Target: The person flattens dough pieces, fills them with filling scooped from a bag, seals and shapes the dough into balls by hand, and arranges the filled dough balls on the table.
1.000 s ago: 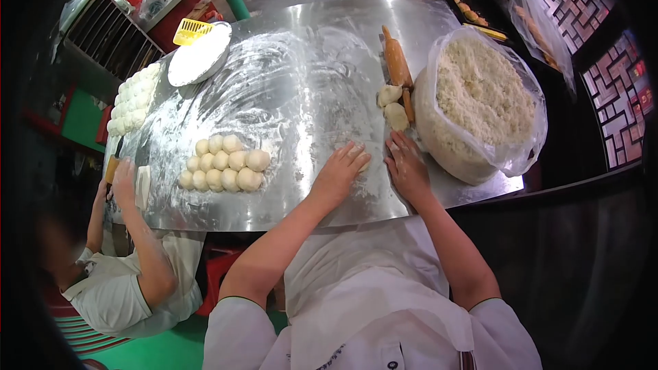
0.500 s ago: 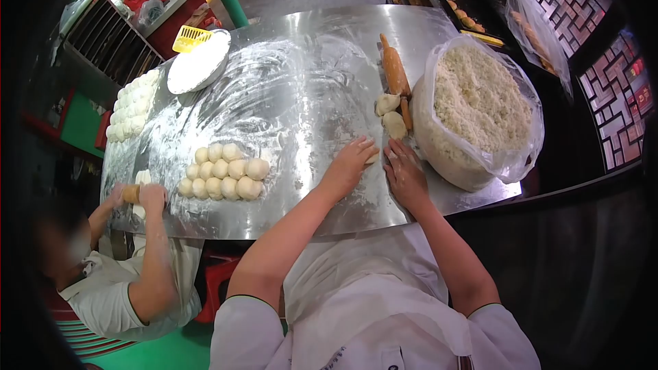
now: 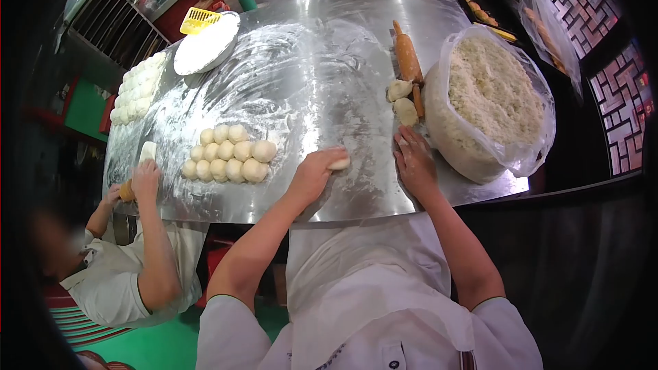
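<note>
My left hand (image 3: 317, 174) is closed around a small piece of dough (image 3: 339, 164), whose pale end shows past the fingers, low over the steel table (image 3: 356, 199). To the right, my right hand (image 3: 416, 163) lies with its fingers stretched out on the table, beside the filling bag. Its fingertips reach close to a flattened dough piece (image 3: 406, 113); whether they touch cannot be seen. A second lump of dough (image 3: 399, 90) sits just behind that one. Left of my left hand stand rows of round dough balls (image 3: 234, 153).
A big clear bag of crumbly pale filling (image 3: 497, 89) stands at the right edge, with a rolling pin (image 3: 407, 58) beside it. A flour bowl (image 3: 205, 48) holds a yellow scoop (image 3: 199, 20). Shaped dough pieces (image 3: 137, 89) lie far left. A co-worker's hands (image 3: 142, 181) use a roller.
My left hand has moved left with the dough, away from my right hand, which stays near the bag. The co-worker's hands have shifted on the roller; the whole view has shifted slightly.
</note>
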Demonstrator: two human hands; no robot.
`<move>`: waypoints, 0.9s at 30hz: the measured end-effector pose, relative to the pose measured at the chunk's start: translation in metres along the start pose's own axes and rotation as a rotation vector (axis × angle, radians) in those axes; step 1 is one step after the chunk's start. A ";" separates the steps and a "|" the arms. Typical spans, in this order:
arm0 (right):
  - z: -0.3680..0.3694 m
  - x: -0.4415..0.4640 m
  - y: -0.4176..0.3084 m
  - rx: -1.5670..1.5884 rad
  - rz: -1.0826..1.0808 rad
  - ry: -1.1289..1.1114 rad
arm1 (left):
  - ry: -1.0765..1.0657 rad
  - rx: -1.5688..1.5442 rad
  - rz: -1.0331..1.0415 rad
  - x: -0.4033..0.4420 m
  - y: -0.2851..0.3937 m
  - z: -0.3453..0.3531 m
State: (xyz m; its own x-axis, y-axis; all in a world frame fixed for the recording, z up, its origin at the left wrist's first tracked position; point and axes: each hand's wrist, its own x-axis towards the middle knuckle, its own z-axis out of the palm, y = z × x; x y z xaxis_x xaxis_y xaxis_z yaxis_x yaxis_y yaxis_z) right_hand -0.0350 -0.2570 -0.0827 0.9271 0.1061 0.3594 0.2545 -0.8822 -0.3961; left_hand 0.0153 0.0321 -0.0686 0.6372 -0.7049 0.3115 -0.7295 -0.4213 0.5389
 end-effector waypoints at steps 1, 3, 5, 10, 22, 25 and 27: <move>-0.001 0.001 0.000 -0.003 0.002 0.007 | 0.093 -0.417 -0.357 0.010 0.012 -0.008; -0.002 0.002 0.000 0.004 -0.014 0.022 | 0.330 -1.381 -0.621 0.022 0.016 -0.016; 0.000 0.001 -0.004 0.006 -0.029 0.038 | 0.415 -1.550 -0.659 0.023 0.020 -0.022; 0.017 0.003 -0.095 0.265 -0.255 -0.187 | 0.617 -1.595 -0.626 0.018 0.020 -0.021; 0.054 0.055 -0.024 -0.103 -0.008 -0.086 | 0.663 -1.599 -0.701 0.005 0.022 -0.025; 0.028 0.032 -0.012 -0.032 -0.112 -0.069 | 0.625 -1.515 -0.666 -0.010 0.019 -0.014; 0.023 0.028 -0.014 -0.063 -0.159 -0.036 | 0.581 -1.532 -0.653 -0.011 0.016 -0.008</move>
State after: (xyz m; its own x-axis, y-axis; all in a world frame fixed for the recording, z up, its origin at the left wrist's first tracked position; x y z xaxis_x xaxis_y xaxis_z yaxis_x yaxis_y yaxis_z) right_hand -0.0066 -0.2310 -0.0864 0.8860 0.2620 0.3825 0.3821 -0.8799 -0.2824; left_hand -0.0012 0.0374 -0.0575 0.9496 -0.2359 -0.2064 0.3080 0.5799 0.7542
